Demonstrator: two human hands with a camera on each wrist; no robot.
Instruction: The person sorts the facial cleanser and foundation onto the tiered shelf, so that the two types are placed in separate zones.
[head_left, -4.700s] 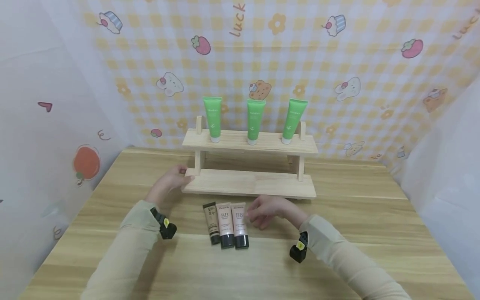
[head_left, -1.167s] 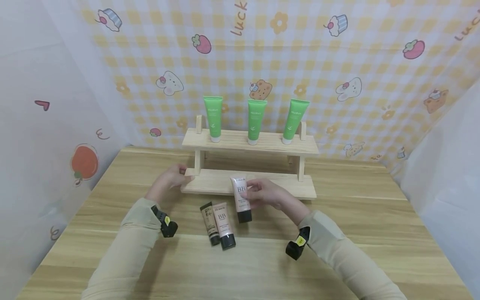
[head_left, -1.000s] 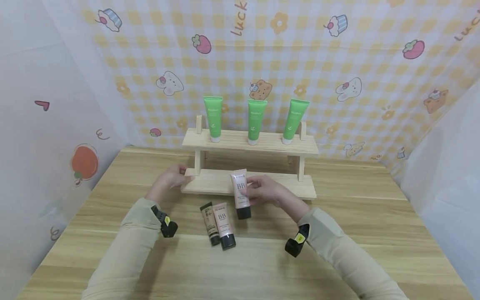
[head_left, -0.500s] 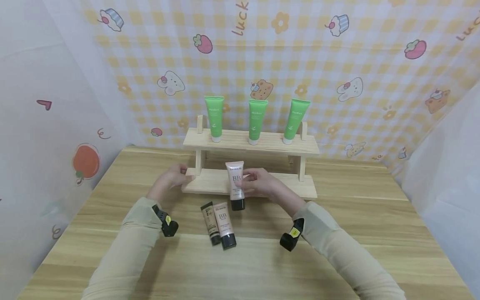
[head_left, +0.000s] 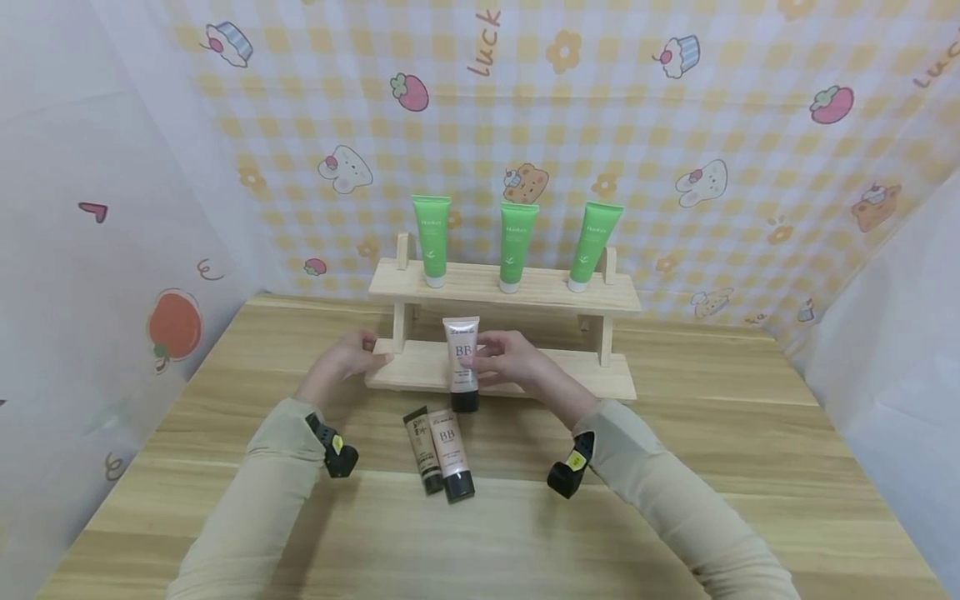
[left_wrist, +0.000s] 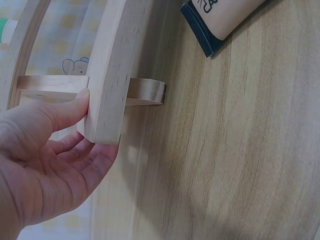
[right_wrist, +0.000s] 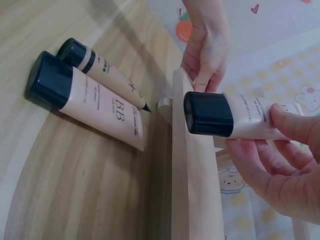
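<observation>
Upright with its black cap down, a pink BB cream tube [head_left: 462, 354] is pinched by my right hand [head_left: 517, 364] in front of the lower shelf board. The right wrist view shows the thumb on one side of that tube [right_wrist: 250, 117] and the fingers on the other. My left hand [head_left: 347, 360] grips the left end of the wooden shelf [head_left: 420, 367], thumb on top and fingers beneath, as the left wrist view shows on the board [left_wrist: 112, 75]. On the table lie a second BB cream tube [head_left: 452, 450] and a slimmer beige tube [head_left: 423, 450], side by side.
Several paces of wooden table [head_left: 705, 467] surround the two-tier shelf. Three green tubes [head_left: 513, 246] stand on its upper board [head_left: 472, 285], the right one leaning. A checked cloth [head_left: 645, 125] hangs close behind.
My right hand has picked up the right-hand BB cream tube, raised it and carried it left to the lower board. The other two tubes shifted slightly; my left hand stayed on the shelf.
</observation>
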